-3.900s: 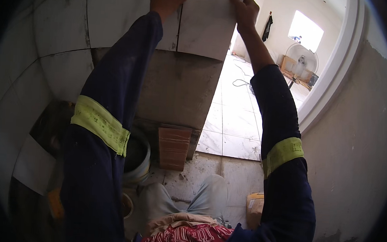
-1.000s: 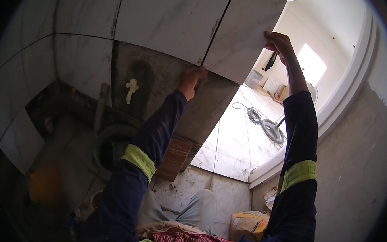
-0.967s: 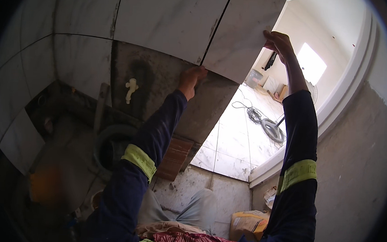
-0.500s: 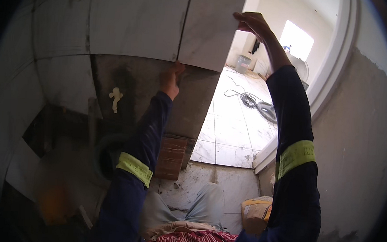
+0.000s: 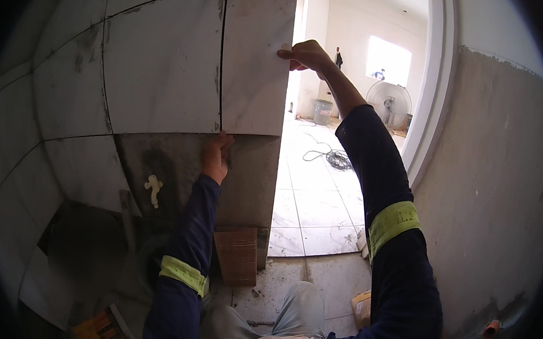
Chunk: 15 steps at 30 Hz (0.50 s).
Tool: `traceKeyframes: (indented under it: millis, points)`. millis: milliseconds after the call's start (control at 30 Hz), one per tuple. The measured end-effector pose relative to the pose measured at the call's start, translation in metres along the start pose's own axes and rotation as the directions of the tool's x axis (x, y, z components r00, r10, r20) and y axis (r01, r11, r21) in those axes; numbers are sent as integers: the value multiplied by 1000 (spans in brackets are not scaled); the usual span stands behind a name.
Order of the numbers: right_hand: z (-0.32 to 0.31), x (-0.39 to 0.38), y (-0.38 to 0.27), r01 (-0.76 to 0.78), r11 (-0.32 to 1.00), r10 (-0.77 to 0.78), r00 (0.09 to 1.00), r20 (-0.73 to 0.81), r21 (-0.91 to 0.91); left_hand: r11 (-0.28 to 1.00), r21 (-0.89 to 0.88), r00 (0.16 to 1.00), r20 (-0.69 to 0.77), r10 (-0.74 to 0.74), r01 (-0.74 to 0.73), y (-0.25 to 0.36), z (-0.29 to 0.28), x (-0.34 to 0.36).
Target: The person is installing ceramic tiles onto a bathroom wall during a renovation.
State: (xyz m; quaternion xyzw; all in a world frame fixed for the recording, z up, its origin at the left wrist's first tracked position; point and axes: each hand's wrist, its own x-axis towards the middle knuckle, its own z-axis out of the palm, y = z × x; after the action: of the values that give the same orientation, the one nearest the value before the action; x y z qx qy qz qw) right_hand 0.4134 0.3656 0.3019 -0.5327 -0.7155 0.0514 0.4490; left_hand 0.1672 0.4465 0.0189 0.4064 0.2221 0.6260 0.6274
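- Narrow wall tile [image 5: 256, 63]: pale, marbled, upright at upper centre of the frame, the end piece of its row at the wall's outer corner beside a doorway; a dark joint line separates it from its neighbour.
- Right hand [image 5: 306, 55]: upper centre, fingers curled around the tile's free right edge, apparently to keep it pressed and square to the corner.
- Left hand [image 5: 215, 157]: centre of the frame, fingertips set under the tile's bottom edge, palm against the bare wall; it seems to prop the tile from sliding down. Fingers bent, pressing rather than clasping.
- Large wall tile [image 5: 163, 63]: upper left, already seated, just beside the narrow tile.
- Bare grey wall patch [image 5: 246, 180]: below the narrow tile, untiled, dark with mortar.
- White spacer-like clip [image 5: 153, 189]: left of centre on the bare patch; exact kind cannot be told.
- Brick [image 5: 236, 254]: lower centre, reddish, standing on the floor against the wall's foot.
- Coiled cable [image 5: 334, 159]: right of centre, on the tiled floor beyond the doorway.
- Standing fan [image 5: 389, 102]: upper right, well apart in the far room.
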Motion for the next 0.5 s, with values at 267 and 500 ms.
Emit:
traceKeyframes:
  millis: [267, 500]
  points:
    - [9, 8, 6, 33, 999, -31, 991, -131, 13, 995, -95, 999, 46, 25, -21, -4, 3, 0]
    - [16, -11, 13, 253, 890, -133, 939, -316, 379, 980, -191, 999, -26, 48, -52, -11, 21, -11]
